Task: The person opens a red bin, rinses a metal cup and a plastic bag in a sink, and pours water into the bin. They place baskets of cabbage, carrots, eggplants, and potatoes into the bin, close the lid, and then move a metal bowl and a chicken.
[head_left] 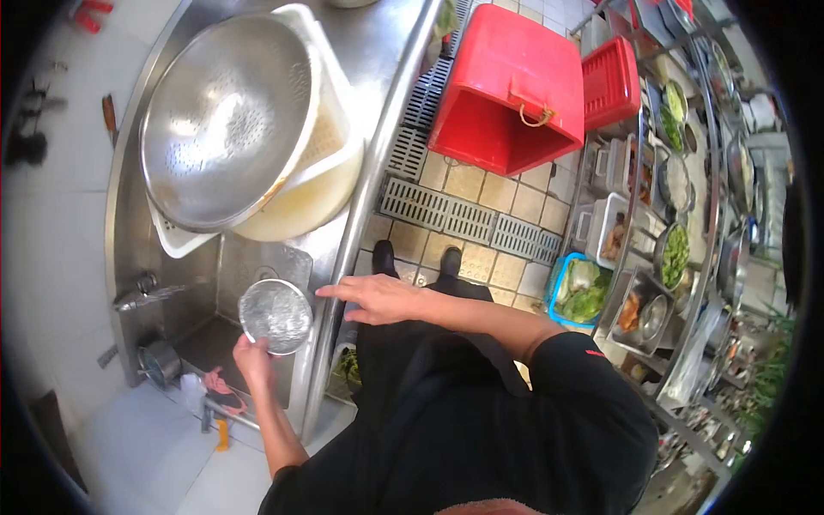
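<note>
My left hand (253, 356) grips the rim of a small round perforated metal bowl (276, 315) and holds it over the steel sink basin (202, 343). My right hand (373, 296) lies flat, fingers apart, on the rounded front edge of the sink (343, 249) and holds nothing. A large steel colander (225, 120) sits tilted inside a cream plastic basket (330, 167) on the counter further along the sink.
A tap (142, 296) and a small steel pot (159, 362) are at the sink's back. A red crate (511, 90) stands on the tiled floor past drain grates (468, 219). A rack (669, 249) of food trays and a blue basket of greens (584, 292) stand to the right.
</note>
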